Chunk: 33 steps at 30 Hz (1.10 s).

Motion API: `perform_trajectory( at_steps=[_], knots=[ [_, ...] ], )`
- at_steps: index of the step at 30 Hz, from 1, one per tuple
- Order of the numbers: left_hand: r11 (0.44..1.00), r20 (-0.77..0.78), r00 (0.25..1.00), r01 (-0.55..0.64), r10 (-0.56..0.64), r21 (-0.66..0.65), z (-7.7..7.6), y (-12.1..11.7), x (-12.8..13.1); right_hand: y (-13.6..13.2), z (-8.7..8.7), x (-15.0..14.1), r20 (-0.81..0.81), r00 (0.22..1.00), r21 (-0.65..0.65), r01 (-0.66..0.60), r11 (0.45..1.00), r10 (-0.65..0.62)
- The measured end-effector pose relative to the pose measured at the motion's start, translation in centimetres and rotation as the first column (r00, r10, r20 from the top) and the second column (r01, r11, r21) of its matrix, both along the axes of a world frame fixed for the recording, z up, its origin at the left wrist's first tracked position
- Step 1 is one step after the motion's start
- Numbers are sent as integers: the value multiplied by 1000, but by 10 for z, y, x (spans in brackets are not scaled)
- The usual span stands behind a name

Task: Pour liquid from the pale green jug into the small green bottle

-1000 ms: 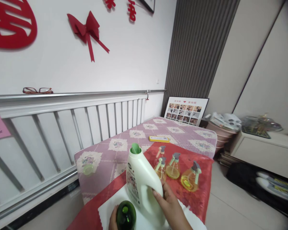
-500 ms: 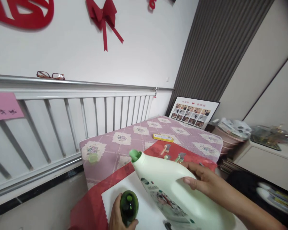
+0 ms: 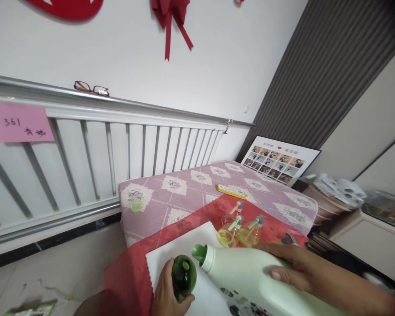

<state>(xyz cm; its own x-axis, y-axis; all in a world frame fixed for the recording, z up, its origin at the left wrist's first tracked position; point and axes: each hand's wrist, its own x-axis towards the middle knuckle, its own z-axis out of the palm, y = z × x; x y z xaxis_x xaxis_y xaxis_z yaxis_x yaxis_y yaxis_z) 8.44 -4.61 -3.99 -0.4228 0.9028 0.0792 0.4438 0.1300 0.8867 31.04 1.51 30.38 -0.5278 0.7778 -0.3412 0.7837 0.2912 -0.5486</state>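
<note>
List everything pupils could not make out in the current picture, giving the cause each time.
All in the head view:
- Base of the pale green jug: cut off by the bottom edge.
- Body of the rightmost pump bottle: hidden by the right hand.
- Contents of the dark green bottle, in the left hand: masked by its dark wall.
- Heading on the photo board: too small.

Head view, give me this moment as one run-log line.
left hand: around green bottle | right hand: gripping pale green jug, tilted | spout: near green bottle, no stream visible | pump bottles: on red cloth
</note>
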Motion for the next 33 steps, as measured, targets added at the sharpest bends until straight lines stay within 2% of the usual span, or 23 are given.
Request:
perform_trajectory(
  at_steps=[7,12,20,25,28,33],
  knots=[
    [1000,23,1000,2,-2,13,3,-2,-1,6,0,-4,144,989,27,-37,999,33],
    [1000,36,999,12,-12,-3,4,-2,-2,11,0,-10,196,978,-3,-70,998,69],
    [1000,55,998,19,-18,-23,5,-2,-1,12,3,-23,175,979,-23,-106,994,108],
    [1000,55,998,9,-8,-6,2,-1,0,8,8,-30,154,985,-32,-79,996,83],
    [1000,53,999,2,-2,-1,1,-1,-1,8,8,-32,161,980,-55,-110,992,118],
    [1000,67,998,20,-20,-4,5,-1,-2,6,10,-38,131,986,12,-105,994,103]
  ],
)
